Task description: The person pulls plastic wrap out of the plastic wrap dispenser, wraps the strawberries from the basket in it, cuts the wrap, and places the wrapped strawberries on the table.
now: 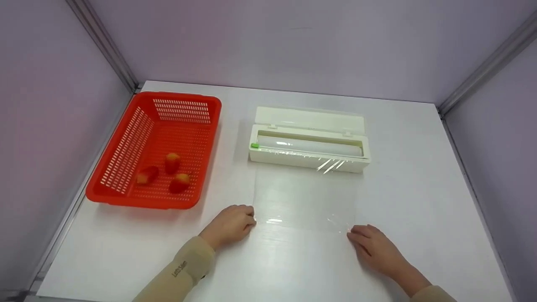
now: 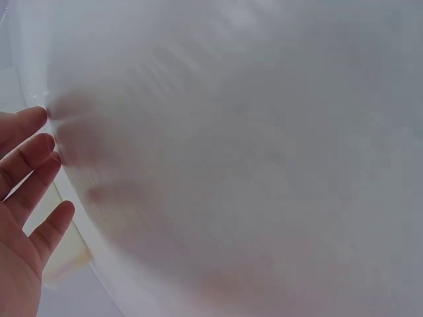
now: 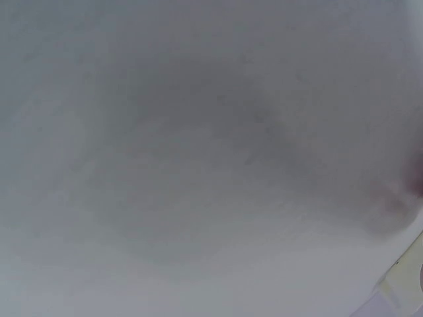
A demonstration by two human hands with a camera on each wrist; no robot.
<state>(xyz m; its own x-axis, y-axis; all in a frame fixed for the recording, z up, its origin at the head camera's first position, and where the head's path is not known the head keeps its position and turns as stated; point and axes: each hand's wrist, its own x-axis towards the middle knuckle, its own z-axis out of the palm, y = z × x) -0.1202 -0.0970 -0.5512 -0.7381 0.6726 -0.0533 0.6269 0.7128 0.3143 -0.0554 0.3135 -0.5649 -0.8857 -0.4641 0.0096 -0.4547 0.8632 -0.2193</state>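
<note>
A clear sheet of cling film (image 1: pixel 306 201) stretches over the white table from a roll (image 1: pixel 310 145) in a cream dispenser box (image 1: pixel 308 161). At the sheet's near left corner my left hand (image 1: pixel 231 224) pinches the film. My right hand (image 1: pixel 376 251) pinches the near right corner. In the left wrist view the fingers of my left hand (image 2: pixel 30 191) reach to the table surface. The right wrist view shows mostly blurred white table, with only a fingertip (image 3: pixel 415 178) at its right edge.
A red plastic basket (image 1: pixel 205 155) stands on the left, with three small red-and-yellow fruits (image 1: pixel 179 183) inside. The dispenser's lid (image 1: pixel 310 119) is raised, and a green slider (image 1: pixel 254 145) sits at its left end. Pale panels enclose the white table (image 1: pixel 419 176).
</note>
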